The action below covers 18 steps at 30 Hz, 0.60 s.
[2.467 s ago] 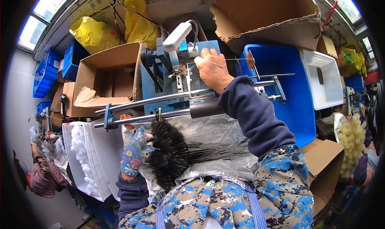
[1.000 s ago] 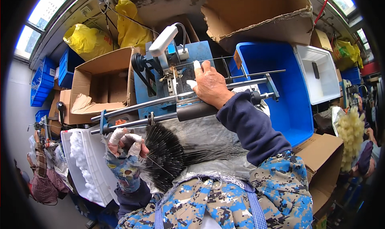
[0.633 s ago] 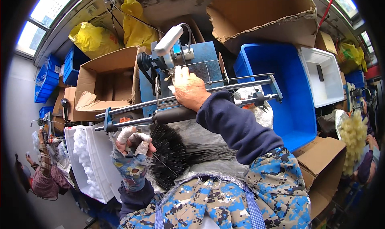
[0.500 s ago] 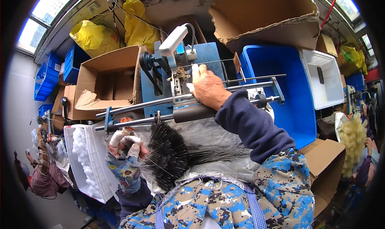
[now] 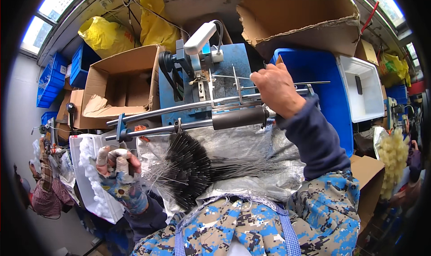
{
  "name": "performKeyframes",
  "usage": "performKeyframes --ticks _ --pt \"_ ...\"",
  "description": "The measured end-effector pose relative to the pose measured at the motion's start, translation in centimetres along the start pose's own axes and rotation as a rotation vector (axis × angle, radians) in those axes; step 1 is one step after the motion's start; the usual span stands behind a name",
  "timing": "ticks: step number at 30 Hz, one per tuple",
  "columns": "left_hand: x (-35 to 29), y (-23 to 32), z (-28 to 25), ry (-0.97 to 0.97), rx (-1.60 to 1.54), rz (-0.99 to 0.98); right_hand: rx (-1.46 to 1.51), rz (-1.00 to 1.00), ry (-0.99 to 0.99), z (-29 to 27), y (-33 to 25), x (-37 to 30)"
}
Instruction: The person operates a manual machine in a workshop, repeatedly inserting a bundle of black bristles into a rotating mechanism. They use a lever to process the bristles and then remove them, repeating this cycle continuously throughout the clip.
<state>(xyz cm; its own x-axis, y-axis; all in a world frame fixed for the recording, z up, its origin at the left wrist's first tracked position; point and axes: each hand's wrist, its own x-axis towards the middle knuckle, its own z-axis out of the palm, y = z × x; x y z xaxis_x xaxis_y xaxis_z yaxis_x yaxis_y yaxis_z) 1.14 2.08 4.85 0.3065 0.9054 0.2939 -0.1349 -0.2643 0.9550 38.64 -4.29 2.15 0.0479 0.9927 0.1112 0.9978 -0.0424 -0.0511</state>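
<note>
My right hand (image 5: 277, 90) is closed above the right part of the twin steel rails (image 5: 168, 113). What its curled fingers hold is hidden; a thin wire (image 5: 231, 77) runs from the machine towards them. Just left of and below it, a black foam-covered roller (image 5: 240, 118) sits on the front rail. My left hand (image 5: 117, 162), with white tape on its fingers, is curled at the rails' left end. Anything in its pinch is too small to make out. Between my arms lies a bundle of black-bristled wire brushes (image 5: 186, 170), bare stems pointing right, on a silver sheet (image 5: 155, 150).
Behind the rails stands a blue bench machine (image 5: 235, 58) with a white lamp head (image 5: 200, 38). A blue tub (image 5: 332, 99) is at right, a cardboard box (image 5: 121, 61) at left. A white crate (image 5: 105, 202) holds white fluffy pieces. Co-workers sit at both sides.
My right hand has moved right, away from the machine's middle, and the foam roller has slid right along the rail. My left hand has shifted left, away from the brush bundle.
</note>
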Motion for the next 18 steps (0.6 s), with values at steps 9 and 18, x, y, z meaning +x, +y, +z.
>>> performKeyframes --ticks 9,18 --pt "-1.4 -0.5 9.5 -0.188 0.105 0.096 1.606 -0.196 -0.285 -1.8 -12.3 -4.2" --pt "-1.9 -5.3 2.0 -0.326 0.689 -0.245 1.454 0.023 -0.175 -2.4 -8.0 -4.1"
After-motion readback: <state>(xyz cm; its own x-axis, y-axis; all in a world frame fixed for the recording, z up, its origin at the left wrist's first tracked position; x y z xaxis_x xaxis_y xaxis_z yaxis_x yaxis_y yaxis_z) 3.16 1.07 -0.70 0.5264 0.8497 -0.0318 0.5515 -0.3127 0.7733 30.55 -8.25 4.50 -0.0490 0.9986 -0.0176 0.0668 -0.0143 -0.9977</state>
